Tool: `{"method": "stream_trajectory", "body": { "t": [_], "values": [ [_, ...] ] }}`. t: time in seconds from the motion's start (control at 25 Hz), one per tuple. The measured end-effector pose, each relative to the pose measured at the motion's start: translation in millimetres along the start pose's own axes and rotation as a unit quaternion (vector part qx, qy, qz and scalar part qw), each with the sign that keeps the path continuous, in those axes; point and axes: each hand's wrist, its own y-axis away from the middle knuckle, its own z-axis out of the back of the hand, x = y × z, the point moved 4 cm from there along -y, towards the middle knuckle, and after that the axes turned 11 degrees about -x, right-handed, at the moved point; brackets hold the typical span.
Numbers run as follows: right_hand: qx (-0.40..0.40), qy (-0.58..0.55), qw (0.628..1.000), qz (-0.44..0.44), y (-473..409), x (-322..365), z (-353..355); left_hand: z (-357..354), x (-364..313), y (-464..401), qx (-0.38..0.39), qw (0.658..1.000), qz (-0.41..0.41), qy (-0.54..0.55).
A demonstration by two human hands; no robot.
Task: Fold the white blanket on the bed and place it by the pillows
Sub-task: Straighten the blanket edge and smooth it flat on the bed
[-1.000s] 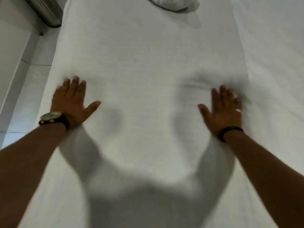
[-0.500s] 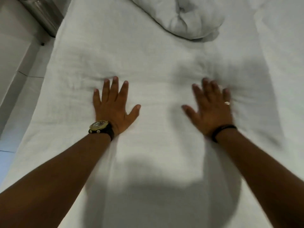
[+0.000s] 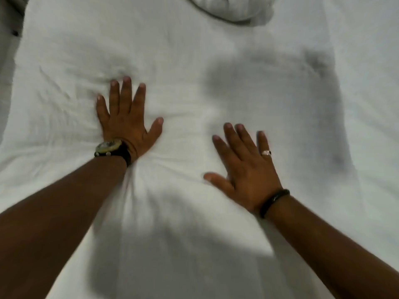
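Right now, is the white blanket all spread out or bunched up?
Mostly spread flat. The white blanket lies wide, with wrinkles beside the left hand; the right hand lies open on it.

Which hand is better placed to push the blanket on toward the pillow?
Left, probably. The left hand lies flat on the blanket, further up the bed, fabric bunched at its fingertips. The right hand sits further back from the pillow.

Pillow cut off by top edge; blanket edges blurred.

No readable text, labels or numbers anywhere in view.
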Motion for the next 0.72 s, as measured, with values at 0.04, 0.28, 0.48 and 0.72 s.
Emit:
{"method": "stream_trajectory", "body": {
  "t": [0.04,0.28,0.48,0.72],
  "values": [
    [0.004,0.020,1.000,-0.001,24,-3,2,2,2,-2,0.001,1.000,0.002,0.000],
    [0.032,0.073,0.905,-0.418,151,-100,72,59,-21,30,0.090,0.993,0.013,-0.082],
    [-0.005,-0.053,0.996,-0.073,276,186,47,147,-13,277,0.157,0.982,-0.104,0.031],
    [0.056,0.092,0.913,-0.393,430,103,85,219,113,498,0.219,0.974,-0.005,-0.053]
  ]
}}
